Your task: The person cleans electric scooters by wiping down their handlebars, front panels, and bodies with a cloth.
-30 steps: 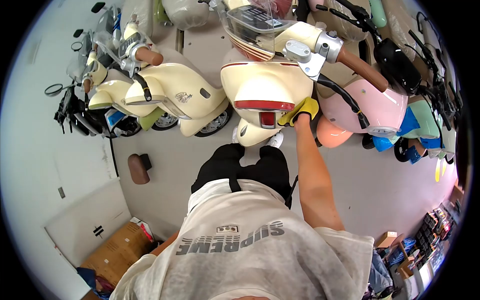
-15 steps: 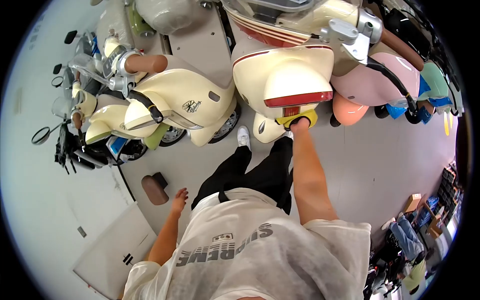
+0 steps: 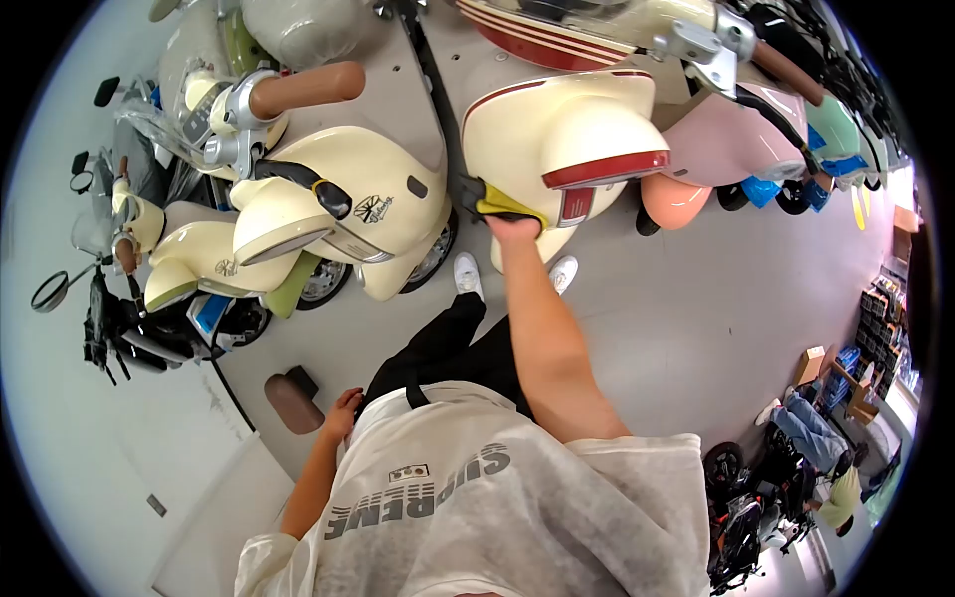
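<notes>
My right hand, in a yellow and dark-grey glove, lies against the lower left side of the cream scooter's front panel. Its dark fingertips point up and left, and they look spread on the surface. Just to the right of the glove is a red badge strip below the headlight housing with its red trim. My left hand hangs bare by my left hip with nothing in it, its fingers loosely bent. A brown padded piece lies on the floor near it.
A second cream scooter with brown grips stands to the left, and a pink scooter to the right. A grey cabinet-like panel is at lower left. Another person is at the far right near boxes and dark machines.
My right gloved hand has moved left and slightly up across the scooter's front, from under the headlight to its left side. My left hand has shifted slightly left and down. The view has shifted too.
</notes>
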A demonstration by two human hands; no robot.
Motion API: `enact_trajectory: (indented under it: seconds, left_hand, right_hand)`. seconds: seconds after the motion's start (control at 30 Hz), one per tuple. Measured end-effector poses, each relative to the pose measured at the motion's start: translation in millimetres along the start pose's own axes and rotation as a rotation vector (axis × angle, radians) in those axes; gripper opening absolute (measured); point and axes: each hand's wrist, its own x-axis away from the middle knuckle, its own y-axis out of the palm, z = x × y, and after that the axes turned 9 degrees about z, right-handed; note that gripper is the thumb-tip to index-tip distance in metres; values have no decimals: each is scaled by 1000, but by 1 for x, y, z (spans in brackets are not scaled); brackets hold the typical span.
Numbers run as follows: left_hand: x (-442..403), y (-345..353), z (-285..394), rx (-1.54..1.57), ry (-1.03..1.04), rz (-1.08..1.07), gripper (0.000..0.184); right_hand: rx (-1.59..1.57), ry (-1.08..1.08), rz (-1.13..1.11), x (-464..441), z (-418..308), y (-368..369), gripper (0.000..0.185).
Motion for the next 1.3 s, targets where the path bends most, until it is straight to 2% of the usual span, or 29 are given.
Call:
enact_trajectory:
  seconds: [0.03, 0.13, 0.2, 0.33, 0.37, 0.5, 0.7, 0.8, 0.9, 0.97, 1.0, 1.03, 1.1, 1.13, 1.23, 1.3]
  left_hand:
    - [-3, -4, 3, -35, -40, -15, 41]
    - [-15, -15, 23, -47, 4, 52, 41]
    - [-22, -21, 35, -35, 40, 88, 41]
    - [-5, -13, 84, -155, 138, 33, 50]
    - [-5, -9, 90, -160, 166, 24, 50]
    - [-9, 10, 102, -102, 217, 35, 45]
    - [-13, 38, 112, -117, 170, 47, 40]
    - [-3, 63, 110, -116, 186, 79, 39]
    - [2, 95, 103, -102, 167, 82, 40]
    - [16, 123, 110, -93, 155, 86, 40]
    - [23, 136, 112, -93, 120, 87, 41]
    - [26, 147, 117, -98, 124, 87, 41]
    - [28, 171, 128, -177, 138, 38, 42]
    - [28, 181, 137, -186, 147, 33, 42]
    - [27, 214, 171, -227, 262, 22, 42]
    - [27, 233, 198, -260, 293, -11, 40]
  right_hand:
    - [-61, 30, -52, 0, 12, 9, 57]
    - [-199, 66, -70, 30, 43, 55, 57]
    - [-291, 170, -137, 46, 50, 74, 56]
    - [-275, 281, -262, 63, 38, 84, 58]
    - [-343, 414, -256, 61, 26, 75, 57]
    - [-91, 286, -260, 114, -21, 74, 55]
    - [370, 251, -388, 151, -108, 110, 54]
    - [599, 290, -243, 160, -138, 119, 54]
    - [646, 288, -334, 147, -166, 112, 56]
    - [648, 266, -498, 124, -182, 102, 55]
    - [690, 205, -462, 139, -189, 106, 51]
    - [726, 258, -450, 146, -199, 110, 50]
    - [846, 224, -531, 162, -220, 114, 48]
    - [873, 243, -646, 172, -236, 116, 45]
    - [861, 234, -782, 207, -286, 115, 43]
    - [796, 251, -768, 236, -323, 112, 45]
